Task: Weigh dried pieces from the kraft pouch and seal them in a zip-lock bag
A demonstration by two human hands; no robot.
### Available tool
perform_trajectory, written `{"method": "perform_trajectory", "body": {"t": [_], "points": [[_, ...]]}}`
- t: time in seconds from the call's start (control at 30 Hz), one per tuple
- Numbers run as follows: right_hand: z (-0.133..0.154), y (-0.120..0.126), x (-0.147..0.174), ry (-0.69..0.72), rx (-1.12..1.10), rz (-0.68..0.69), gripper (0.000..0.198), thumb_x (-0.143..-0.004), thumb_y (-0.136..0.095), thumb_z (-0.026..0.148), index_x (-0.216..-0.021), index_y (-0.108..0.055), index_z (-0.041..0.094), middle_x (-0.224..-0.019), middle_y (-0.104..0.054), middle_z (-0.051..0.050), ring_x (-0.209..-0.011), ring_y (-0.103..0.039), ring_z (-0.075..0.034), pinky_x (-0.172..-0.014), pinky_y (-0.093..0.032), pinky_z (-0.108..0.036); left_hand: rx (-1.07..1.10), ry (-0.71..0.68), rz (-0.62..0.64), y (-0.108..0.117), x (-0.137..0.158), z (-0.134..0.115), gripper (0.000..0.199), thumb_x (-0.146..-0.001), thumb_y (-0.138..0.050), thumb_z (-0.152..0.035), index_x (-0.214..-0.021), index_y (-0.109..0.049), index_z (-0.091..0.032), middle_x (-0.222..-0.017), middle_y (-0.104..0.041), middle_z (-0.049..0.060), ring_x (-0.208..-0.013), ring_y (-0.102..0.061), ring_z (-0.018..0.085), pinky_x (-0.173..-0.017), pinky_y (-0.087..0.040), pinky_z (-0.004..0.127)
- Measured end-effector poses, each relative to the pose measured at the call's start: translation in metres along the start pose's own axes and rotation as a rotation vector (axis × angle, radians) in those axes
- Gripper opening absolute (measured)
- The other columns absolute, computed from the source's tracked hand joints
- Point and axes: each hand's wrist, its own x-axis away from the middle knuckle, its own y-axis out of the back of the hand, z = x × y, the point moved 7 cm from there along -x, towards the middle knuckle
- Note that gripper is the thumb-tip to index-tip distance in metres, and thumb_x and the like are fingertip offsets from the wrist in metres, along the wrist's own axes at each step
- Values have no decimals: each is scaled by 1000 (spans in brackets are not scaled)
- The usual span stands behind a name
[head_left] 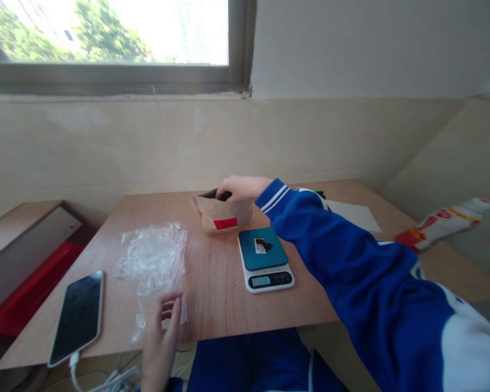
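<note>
My right hand reaches into the mouth of a brown paper bag with a red label, standing at the back of the table. Its fingertips are hidden inside, so what they hold, if anything, does not show. My left hand lies at the front edge over clear plastic bags, its fingers loosely curled and apart, holding nothing visible. Between the hands sits a white kitchen scale with a blue-green top. A small dark brown patch beside a white label is on the scale's top.
At the left lies a phone with a white cable hanging off the front. A white sheet of paper is behind my right sleeve. A white and red bottle stands tilted in view at the far right. Beyond the table rises a tiled wall.
</note>
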Motion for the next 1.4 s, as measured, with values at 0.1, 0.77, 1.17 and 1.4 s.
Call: {"method": "perform_trajectory", "body": {"t": [0.1, 0.77, 1.17, 1.4], "points": [[0, -5, 1, -106, 110, 54, 27, -74, -71, 28, -99, -75, 18, -96, -75, -8, -78, -67, -22, -63, -45, -27, 10, 12, 19, -3, 1, -3, 39, -80, -58, -56, -96, -63, -21, -93, -67, 7, -81, -64, 23, -68, -54, 35], [-1, 46, 17, 50, 81, -346, 20, -78, -60, 11, -91, -75, 14, -85, -74, -3, -76, -62, -13, -66, -42, -21, -1, 18, 12, 2, 3, -4, 42, -78, -59, -58, -94, -63, -20, -92, -69, 7, -82, -65, 24, -68, -55, 35], [-19, 30, 100, -15, -458, -789, 22, -83, -61, 28, -98, -69, 14, -89, -70, -5, -70, -59, -13, -62, -43, -25, 22, 22, 60, -8, 0, 1, 42, -77, -58, -59, -92, -64, -20, -90, -68, 7, -79, -66, 23, -67, -55, 34], [-10, -77, 124, -69, -92, -467, 11, -89, -60, 20, -91, -70, 19, -93, -73, -4, -88, -59, -19, -79, -44, -31, 6, 48, 75, -16, -2, -1, 45, -77, -58, -61, -92, -64, -20, -88, -68, 7, -75, -65, 22, -66, -54, 35]]}}
